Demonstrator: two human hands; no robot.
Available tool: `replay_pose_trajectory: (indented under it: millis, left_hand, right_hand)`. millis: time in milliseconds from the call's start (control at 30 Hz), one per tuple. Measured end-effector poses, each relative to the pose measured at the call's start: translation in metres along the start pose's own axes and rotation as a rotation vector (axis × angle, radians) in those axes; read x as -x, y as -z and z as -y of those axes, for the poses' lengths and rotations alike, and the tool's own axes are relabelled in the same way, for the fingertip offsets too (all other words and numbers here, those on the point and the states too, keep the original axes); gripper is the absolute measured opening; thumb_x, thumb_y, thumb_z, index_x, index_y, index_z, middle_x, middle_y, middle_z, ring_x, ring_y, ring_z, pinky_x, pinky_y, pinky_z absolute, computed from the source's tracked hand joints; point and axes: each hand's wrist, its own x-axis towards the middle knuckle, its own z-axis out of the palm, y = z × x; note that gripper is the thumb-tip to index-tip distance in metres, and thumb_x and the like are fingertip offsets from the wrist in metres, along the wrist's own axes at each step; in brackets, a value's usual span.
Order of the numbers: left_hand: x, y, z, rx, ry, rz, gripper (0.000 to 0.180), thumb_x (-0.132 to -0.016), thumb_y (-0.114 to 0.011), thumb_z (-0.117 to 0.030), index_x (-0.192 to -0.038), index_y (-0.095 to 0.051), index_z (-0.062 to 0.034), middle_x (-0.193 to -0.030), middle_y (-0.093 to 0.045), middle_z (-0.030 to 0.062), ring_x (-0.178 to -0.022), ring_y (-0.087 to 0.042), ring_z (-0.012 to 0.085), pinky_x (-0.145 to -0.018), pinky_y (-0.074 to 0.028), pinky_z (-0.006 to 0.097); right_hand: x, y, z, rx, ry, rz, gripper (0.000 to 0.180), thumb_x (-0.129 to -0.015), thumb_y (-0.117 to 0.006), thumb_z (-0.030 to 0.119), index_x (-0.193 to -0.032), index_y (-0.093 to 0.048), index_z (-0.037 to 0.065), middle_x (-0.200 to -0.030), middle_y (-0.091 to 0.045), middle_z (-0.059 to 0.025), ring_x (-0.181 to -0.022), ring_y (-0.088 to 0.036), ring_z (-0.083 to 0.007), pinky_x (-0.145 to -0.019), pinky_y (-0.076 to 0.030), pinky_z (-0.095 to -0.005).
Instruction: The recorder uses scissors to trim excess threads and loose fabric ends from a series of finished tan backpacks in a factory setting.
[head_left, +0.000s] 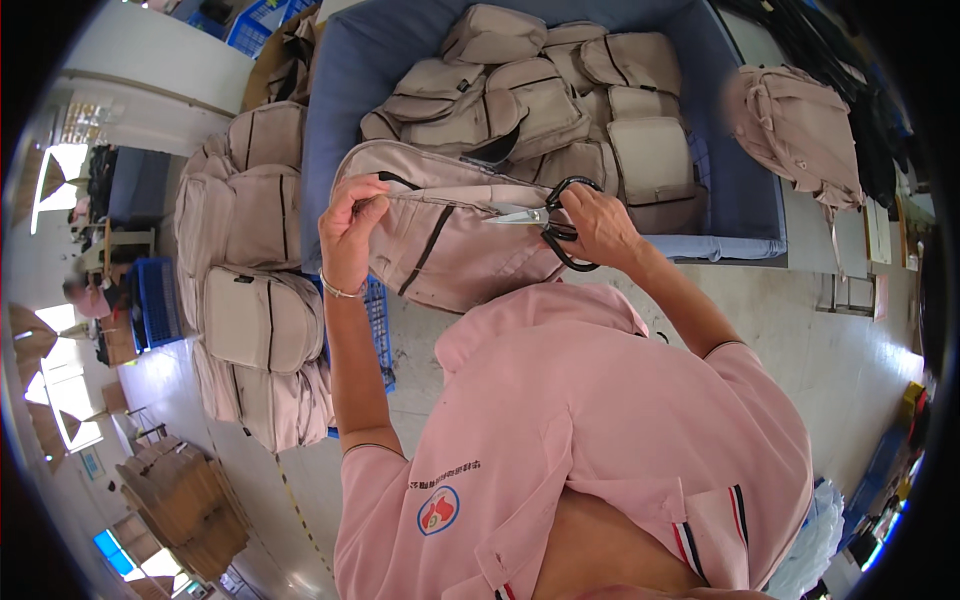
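**Bag held at bin's near edge, scissors on it, tags too small to read**

Left hand (352, 215): thumb and fingers pinched on the upper left part of a pink-beige bag (480, 255). Right hand (602, 228): clamped on the black handles of the scissors (541, 216), fingers through the loops, silver blades slightly parted and pointing left over the bag's face. Hands well apart, bag spanning between them.

Bag position: in front of the blue bin (735, 248), overlapping its near edge toward the near left corner. Dark slanted stripe (427, 248) on its face.

Labels: small dark tag (466, 84) on one of the piled bags (540, 100) inside the bin, far left part; can't resolve its writing. Most visible print is on the wearer's pink shirt (640, 400): round emblem (438, 511), blue ring with red inside, plus a short line of dark characters (445, 475) just beside it.

Around: stacked bags (265, 320) along the bin's left side; another similar bag (805, 130) beyond its right edge, strap hanging down.
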Motion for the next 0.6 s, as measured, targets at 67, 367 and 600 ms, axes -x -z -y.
replay_pose_trajectory:
  millis: [67, 367, 600]
  left_hand:
    - [0.002, 0.001, 0.000, -0.004, 0.007, -0.008, 0.007, -0.088, -0.064, 0.001, -0.094, -0.064, -0.0013, -0.106, -0.063, 0.0040, -0.084, -0.053, 0.0068, -0.076, -0.043, 0.020]
    - [0.004, -0.001, -0.002, 0.047, 0.023, -0.027, 0.007, -0.088, -0.063, 0.002, -0.094, -0.065, -0.0008, -0.106, -0.063, 0.0046, -0.084, -0.052, 0.0062, -0.077, -0.043, 0.021]
    - [0.010, -0.004, -0.006, 0.105, 0.076, -0.067, 0.008, -0.088, -0.062, 0.002, -0.095, -0.065, -0.0006, -0.106, -0.062, 0.0045, -0.082, -0.051, 0.0055, -0.078, -0.043, 0.021]
  right_hand:
    - [0.005, -0.007, -0.005, -0.044, -0.028, 0.076, 0.054, -0.073, -0.079, 0.040, -0.096, -0.049, 0.002, -0.087, -0.053, -0.0131, -0.077, -0.059, -0.0341, -0.061, -0.049, -0.0420]
    - [0.010, -0.014, 0.000, -0.137, 0.012, -0.005, 0.050, -0.075, -0.078, 0.035, -0.099, -0.050, 0.001, -0.087, -0.054, -0.0131, -0.077, -0.060, -0.0338, -0.061, -0.049, -0.0421]
    - [0.004, -0.017, 0.000, -0.057, 0.031, -0.026, 0.049, -0.076, -0.076, 0.035, -0.100, -0.050, 0.002, -0.088, -0.054, -0.0133, -0.079, -0.061, -0.0334, -0.063, -0.050, -0.0417]
